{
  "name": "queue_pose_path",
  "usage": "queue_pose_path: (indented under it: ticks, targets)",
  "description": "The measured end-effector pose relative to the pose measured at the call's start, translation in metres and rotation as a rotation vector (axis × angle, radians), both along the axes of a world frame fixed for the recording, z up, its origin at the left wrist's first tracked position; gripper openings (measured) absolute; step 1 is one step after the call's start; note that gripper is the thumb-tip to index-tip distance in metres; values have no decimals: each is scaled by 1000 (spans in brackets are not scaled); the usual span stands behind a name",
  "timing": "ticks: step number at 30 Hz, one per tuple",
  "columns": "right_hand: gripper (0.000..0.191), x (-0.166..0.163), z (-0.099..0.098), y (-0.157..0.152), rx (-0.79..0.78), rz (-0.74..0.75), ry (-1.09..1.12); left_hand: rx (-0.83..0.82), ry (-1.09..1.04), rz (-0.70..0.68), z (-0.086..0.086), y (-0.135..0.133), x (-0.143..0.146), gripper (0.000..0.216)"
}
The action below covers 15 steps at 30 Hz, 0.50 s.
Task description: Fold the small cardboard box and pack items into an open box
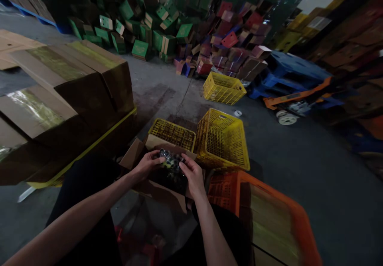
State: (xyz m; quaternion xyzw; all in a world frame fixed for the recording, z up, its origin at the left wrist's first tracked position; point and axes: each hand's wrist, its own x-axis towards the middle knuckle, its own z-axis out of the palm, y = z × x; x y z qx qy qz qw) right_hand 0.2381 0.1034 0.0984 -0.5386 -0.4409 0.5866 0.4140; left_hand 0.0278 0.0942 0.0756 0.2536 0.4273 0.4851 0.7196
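My left hand and my right hand are on either side of a shiny clear plastic pack with dark roundish pieces and a yellow-green patch. Fingers and thumbs of both hands pinch its edges. What exactly is in the pack is too dark to make out. Below it, an open cardboard box stands between my knees with its flaps spread. The inside of the box is in shadow, with some glossy dark contents showing.
Beyond the box stand an upturned-looking yellow crate and an open yellow crate. Taped cartons are stacked at left. An orange crate holding cartons is at right. Further off are another yellow crate, an orange pallet jack and piled green boxes.
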Motion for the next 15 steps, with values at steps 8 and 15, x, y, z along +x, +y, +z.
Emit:
queue_pose_path:
  ticks: [8, 15]
  targets:
    - [74, -5, 0, -1, -66, -14, 108, -4, -3, -4, 0, 0, -1, 45]
    - [66, -7, -1, -5, -59, 140, 69, 4, -15, -54, 2, -1, 0, 45]
